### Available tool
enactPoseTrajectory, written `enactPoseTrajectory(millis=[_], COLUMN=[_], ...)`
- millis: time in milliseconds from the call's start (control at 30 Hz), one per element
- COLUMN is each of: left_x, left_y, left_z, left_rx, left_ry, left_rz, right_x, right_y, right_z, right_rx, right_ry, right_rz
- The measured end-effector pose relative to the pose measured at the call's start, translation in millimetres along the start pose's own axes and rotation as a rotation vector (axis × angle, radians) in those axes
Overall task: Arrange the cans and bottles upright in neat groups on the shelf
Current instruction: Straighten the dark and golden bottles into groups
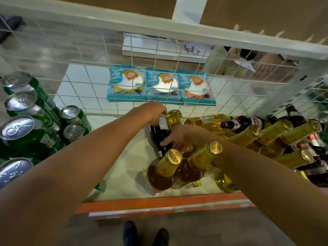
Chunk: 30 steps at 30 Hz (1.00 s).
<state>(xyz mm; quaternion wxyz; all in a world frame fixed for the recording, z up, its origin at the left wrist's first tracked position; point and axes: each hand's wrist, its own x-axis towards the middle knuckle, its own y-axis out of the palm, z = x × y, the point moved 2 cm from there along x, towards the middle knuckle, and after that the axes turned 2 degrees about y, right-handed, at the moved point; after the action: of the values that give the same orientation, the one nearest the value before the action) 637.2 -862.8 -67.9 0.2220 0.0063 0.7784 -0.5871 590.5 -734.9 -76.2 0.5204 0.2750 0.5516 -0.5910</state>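
Observation:
A dark bottle [158, 134] with a white label lies on the white shelf [127, 167] near the wire back. My left hand [152, 111] grips its far end from above. My right hand [177, 136] holds its near end, fingers curled over it. Two amber bottles with gold caps [170, 167] stand upright just in front. A yellow bottle [174, 117] lies beside the dark one. Several green cans [30, 121] stand upright at the left.
A heap of yellow and dark bottles [276, 135] fills the shelf's right side. A white wire grid [159, 77] backs the shelf, with blue packets [159, 86] beyond it. The orange front edge [159, 201] runs below; my shoes [145, 233] show on the floor.

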Motion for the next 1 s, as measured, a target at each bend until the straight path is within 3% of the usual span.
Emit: enactPoseTrajectory(millis=[200, 400, 733, 1000], left_x=[0, -10, -31, -63], left_y=[-1, 1, 4, 9], left_z=[7, 20, 38, 53], left_rx=[0.047, 0.116, 0.029, -0.087], left_ry=[-0.012, -0.055, -0.153, -0.303], left_rz=[0.032, 0.084, 0.105, 0.123], right_x=[1, -4, -27, -77], right_y=[17, 22, -2, -38], right_z=[-1, 1, 23, 68], right_rx=[0.043, 0.064, -0.009, -0.475], right_ry=[0.038, -0.048, -0.001, -0.219], right_rz=[0.057, -0.014, 0.069, -0.275])
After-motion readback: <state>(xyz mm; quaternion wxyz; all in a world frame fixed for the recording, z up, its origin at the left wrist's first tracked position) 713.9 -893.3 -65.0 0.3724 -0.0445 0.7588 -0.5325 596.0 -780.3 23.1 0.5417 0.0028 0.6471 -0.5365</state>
